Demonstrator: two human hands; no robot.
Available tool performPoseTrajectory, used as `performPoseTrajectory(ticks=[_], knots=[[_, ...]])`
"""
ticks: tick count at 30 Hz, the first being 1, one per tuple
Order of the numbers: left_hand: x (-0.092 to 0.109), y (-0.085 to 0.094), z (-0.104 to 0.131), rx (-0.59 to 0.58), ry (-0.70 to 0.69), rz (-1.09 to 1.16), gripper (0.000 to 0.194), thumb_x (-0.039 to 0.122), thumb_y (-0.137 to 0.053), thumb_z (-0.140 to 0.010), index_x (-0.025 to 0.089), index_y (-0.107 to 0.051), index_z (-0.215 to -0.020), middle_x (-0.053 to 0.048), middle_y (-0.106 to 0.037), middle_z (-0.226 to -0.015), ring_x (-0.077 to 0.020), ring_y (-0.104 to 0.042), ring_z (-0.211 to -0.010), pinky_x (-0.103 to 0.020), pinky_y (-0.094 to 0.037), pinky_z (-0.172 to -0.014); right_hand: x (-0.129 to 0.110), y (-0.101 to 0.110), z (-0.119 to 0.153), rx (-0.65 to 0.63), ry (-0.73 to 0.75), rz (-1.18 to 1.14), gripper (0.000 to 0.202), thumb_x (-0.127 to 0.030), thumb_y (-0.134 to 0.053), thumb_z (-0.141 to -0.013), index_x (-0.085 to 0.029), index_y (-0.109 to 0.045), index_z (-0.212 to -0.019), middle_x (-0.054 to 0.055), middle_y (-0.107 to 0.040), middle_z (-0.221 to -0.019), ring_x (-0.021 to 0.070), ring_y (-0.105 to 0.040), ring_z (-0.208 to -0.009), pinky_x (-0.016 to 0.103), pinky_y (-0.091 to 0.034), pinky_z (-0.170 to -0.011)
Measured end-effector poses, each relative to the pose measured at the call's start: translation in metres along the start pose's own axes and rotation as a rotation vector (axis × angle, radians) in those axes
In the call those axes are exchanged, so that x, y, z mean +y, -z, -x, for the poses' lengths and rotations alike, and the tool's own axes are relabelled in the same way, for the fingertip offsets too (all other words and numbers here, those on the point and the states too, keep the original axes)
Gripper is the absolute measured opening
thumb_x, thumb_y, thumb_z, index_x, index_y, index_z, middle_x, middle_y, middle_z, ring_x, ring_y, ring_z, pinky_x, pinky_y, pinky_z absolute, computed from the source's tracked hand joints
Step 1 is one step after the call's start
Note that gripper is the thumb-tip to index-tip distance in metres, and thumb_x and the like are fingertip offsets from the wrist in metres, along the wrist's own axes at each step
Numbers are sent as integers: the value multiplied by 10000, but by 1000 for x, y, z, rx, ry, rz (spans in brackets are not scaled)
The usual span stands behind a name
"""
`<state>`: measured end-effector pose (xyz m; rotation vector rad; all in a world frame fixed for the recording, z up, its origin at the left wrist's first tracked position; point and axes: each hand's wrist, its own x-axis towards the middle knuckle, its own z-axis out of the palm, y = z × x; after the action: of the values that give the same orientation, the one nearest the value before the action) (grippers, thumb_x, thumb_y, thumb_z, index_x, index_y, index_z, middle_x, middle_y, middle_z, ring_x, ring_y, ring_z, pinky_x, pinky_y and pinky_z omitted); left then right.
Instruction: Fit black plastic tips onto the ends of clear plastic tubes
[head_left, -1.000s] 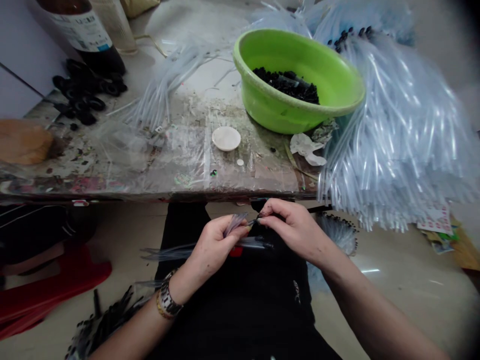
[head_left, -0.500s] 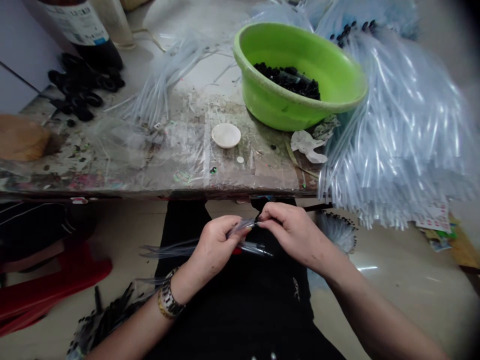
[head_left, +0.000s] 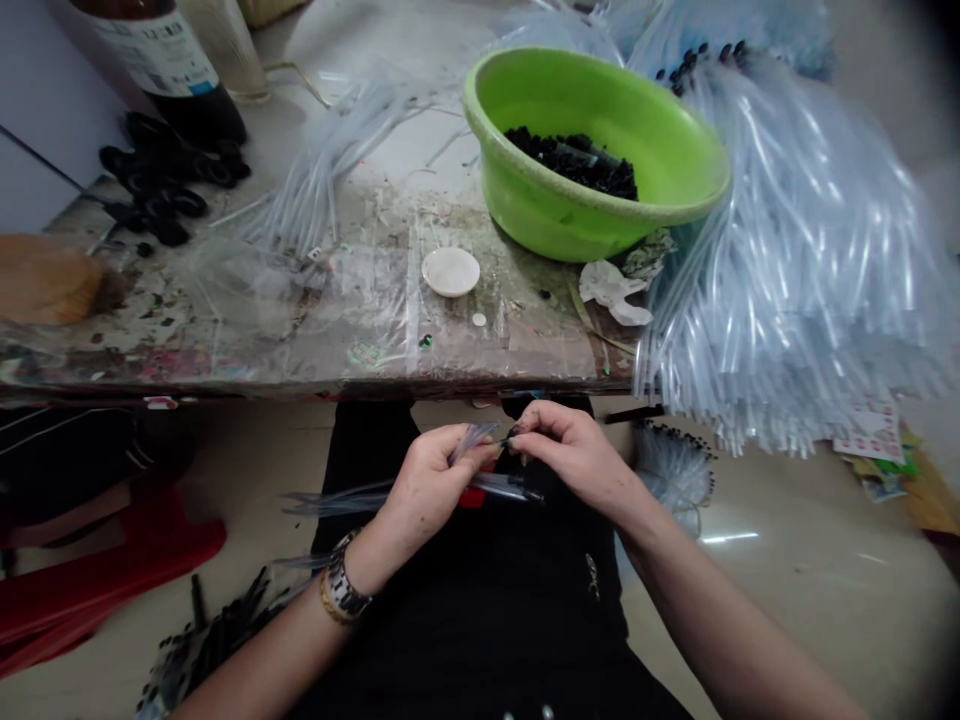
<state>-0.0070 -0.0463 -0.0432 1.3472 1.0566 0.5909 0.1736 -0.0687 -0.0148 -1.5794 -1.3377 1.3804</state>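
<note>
My left hand (head_left: 431, 480) is closed around a small bunch of clear plastic tubes (head_left: 474, 438), whose ends poke out past the thumb. Beside it, my right hand (head_left: 566, 445) pinches a small black piece (head_left: 513, 436) right at the tube ends; whether the piece sits on a tube is too small to tell. More clear tubes (head_left: 506, 487) lie across my lap below the left hand, some with dark tips. The hands are almost touching, over black trousers (head_left: 480, 600), just in front of the table edge.
On the worn table (head_left: 375, 340) stand a green basin (head_left: 600, 215) holding black pieces, a small white dish (head_left: 451, 272) and a dark bottle (head_left: 191, 90). Tubes are heaped at right (head_left: 810, 280) and lie loose at back left (head_left: 322, 170). A red stool (head_left: 112, 580) stands at lower left.
The right fingers have shifted slightly, and the tube ends in my left hand now fan upward a little more. The view has barely moved.
</note>
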Motion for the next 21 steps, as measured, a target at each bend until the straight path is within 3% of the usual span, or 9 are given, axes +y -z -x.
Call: performPoseTrajectory(ticks=[6, 14, 21], knots=[[3, 0, 1, 25, 63, 62, 178, 315, -609, -808, 154, -652, -745, 28, -569, -632, -98, -464, -530, -222, -395, -532, 7, 3, -3, -23, -112, -315, 177, -345, -571, -803, -175, -530, -824, -25, -583, -686, 90, -525, -574, 242, -439, -600], [3, -2, 2, -25, 103, 126, 164, 295, -613, -802, 144, -644, -749, 21, -573, -654, -106, -496, -595, -220, -402, -574, 12, -4, -2, -107, -128, -395, 191, -326, -630, -788, -174, -533, -726, -38, -585, -592, 79, -521, -530, 220, -421, -568], [0, -6, 6, -52, 175, 174, 190, 308, -624, -791, 138, -655, -711, 2, -593, -617, -120, -518, -560, -218, -389, -510, 10, -8, -1, -137, -161, -431, 176, -267, -646, -751, -180, -514, -675, -48, -583, -532, 72, -513, -475, 206, -407, -521]])
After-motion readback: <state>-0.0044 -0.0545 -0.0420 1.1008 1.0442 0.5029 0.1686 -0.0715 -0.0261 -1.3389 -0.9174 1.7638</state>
